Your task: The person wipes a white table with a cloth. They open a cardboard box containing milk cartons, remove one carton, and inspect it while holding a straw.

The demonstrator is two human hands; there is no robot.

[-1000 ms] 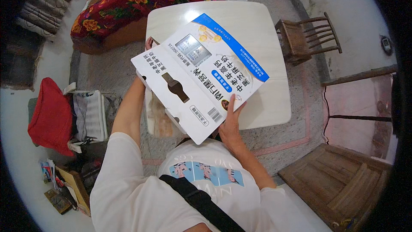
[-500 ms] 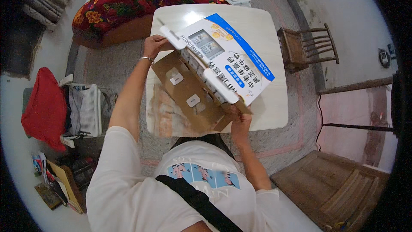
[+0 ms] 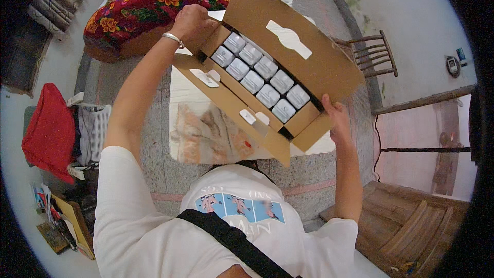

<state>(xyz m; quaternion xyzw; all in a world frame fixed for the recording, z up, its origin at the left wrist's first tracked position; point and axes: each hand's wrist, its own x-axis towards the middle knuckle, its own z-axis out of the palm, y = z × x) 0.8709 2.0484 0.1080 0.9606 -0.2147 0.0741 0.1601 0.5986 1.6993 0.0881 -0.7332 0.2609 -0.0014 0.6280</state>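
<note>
We see a big white table (image 3: 180,90) under the box, and past its far left corner lies a red cloth with yellow flowers (image 3: 149,13). On the right side of the table we see a brown wooden chair (image 3: 376,56). Over on the left, a plain red cloth (image 3: 49,134) sits next to a white basket (image 3: 100,134).

Then comes the brown box (image 3: 324,64). It is in front of us, over the table, tipped so its open top faces our way. We cannot tell if its bottom touches the table. Its long far flap is wide open, with a white shape (image 3: 289,39) in the middle. Its long near flap leans out toward us.

The left hand (image 3: 193,23) is clamped on the flap at the box's left end. The right hand (image 3: 337,118) is clamped on the box's right end.

In the box we see ten small gray packs (image 3: 252,81), side by side in two rows of five. A thin silver bracelet (image 3: 173,39) goes around the left wrist.
</note>
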